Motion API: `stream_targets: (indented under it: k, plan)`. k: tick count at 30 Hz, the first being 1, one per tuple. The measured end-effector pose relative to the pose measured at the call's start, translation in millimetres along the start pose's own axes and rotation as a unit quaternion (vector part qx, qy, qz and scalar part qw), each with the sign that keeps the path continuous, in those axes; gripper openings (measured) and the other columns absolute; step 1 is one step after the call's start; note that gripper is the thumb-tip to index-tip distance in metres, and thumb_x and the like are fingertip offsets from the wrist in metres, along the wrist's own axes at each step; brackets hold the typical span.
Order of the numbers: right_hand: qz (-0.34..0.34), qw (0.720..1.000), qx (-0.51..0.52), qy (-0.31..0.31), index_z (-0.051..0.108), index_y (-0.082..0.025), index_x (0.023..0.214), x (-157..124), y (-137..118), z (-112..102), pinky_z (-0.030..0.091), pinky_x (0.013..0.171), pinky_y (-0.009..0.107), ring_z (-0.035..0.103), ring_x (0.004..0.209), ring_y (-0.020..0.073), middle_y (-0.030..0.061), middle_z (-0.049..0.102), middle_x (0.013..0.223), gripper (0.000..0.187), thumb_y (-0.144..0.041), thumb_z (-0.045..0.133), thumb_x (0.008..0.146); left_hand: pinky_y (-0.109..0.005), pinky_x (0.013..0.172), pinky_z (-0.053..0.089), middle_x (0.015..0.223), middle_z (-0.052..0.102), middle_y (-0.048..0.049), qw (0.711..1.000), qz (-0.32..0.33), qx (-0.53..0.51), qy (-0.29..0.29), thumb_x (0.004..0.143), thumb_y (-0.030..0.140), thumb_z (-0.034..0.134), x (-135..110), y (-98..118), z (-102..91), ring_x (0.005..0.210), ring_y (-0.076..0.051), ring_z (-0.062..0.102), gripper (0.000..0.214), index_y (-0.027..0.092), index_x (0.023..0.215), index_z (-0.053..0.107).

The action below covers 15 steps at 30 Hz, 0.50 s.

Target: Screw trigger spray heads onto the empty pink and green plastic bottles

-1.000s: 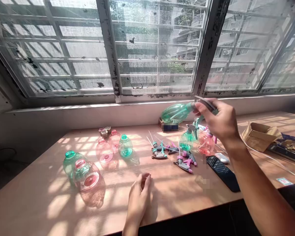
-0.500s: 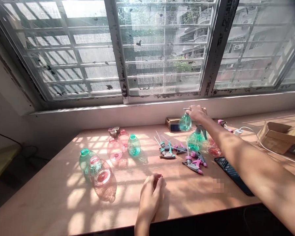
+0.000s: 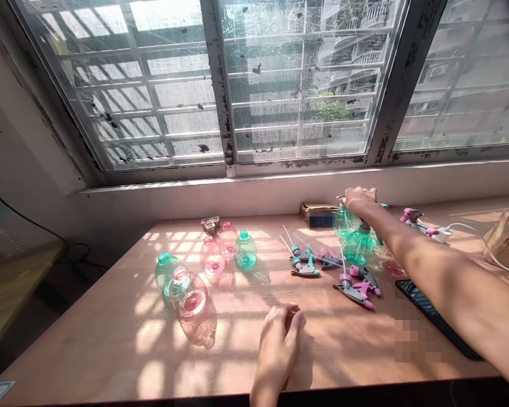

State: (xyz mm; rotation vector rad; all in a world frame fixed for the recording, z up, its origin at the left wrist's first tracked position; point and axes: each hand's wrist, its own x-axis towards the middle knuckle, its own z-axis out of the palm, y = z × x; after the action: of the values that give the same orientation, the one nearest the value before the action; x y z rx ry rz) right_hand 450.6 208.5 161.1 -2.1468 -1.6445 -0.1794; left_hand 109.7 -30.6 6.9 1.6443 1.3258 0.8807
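Right hand (image 3: pixel 359 199) clamped on top of rounded translucent green plastic spray bottle (image 3: pixel 345 224), upright, long axis vertical, at back of brown wooden table (image 3: pixel 106 333). Bottle lies beyond and right of left hand (image 3: pixel 279 336), which curls loosely, thumb and fingers apart, nothing visible held. 5 translucent topless plastic bottles (image 3: pixel 246 255) stand left, no liquid visible.

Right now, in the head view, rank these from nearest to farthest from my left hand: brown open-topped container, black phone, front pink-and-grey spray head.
From the left hand:
1. Front pink-and-grey spray head: just to its right, lying on the table.
2. Black phone: further right, partly hidden by the right forearm.
3. Brown open-topped container: far right, at the picture's edge.
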Motion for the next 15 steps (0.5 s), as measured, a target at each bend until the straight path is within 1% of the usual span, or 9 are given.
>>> stream_targets:
  k: [3,8,11,15]
  plan:
    - [0.035,0.995,-0.066,-0.064,0.067,-0.022,0.134,5,-3,-4,0.062,0.097,0.05,0.072,0.115,0.0275,0.0107,0.069,0.14,0.032,-0.035,0.069,0.105,-0.037,0.105,0.049,0.123,0.076,-0.0144,1.0,0.0,0.001,-0.001,0.102,0.049,0.054,-1,1,-0.1,0.12,-0.031,0.068,0.042,0.018,0.121,0.076]
    - [0.028,0.98,-0.116,-0.157,0.068,-0.022,0.134,12,-7,-3,0.063,0.095,0.051,0.073,0.114,0.0286,0.0101,0.07,0.138,0.033,-0.034,0.072,0.103,-0.038,0.106,0.048,0.124,0.075,-0.0153,1.0,-0.003,0.0,-0.006,0.103,0.049,0.054,0,1,0.8,0.121,-0.032,0.068,0.044,0.017,0.123,0.075]
    - [0.033,0.973,-0.132,-0.185,0.067,-0.021,0.134,11,-3,-1,0.063,0.095,0.051,0.073,0.114,0.0287,0.0102,0.07,0.138,0.034,-0.034,0.072,0.103,-0.038,0.107,0.047,0.124,0.075,-0.0152,1.0,-0.004,-0.003,-0.006,0.103,0.049,0.054,1,0,1.1,0.122,-0.032,0.068,0.043,0.017,0.123,0.075]
    - [0.034,0.969,-0.145,-0.2,0.068,-0.022,0.134,8,7,-5,0.063,0.096,0.05,0.072,0.115,0.0283,0.0102,0.07,0.139,0.033,-0.035,0.071,0.104,-0.036,0.106,0.048,0.122,0.074,-0.013,1.0,-0.006,-0.013,-0.01,0.103,0.048,0.056,0,2,1.0,0.119,-0.03,0.069,0.041,0.018,0.124,0.075]
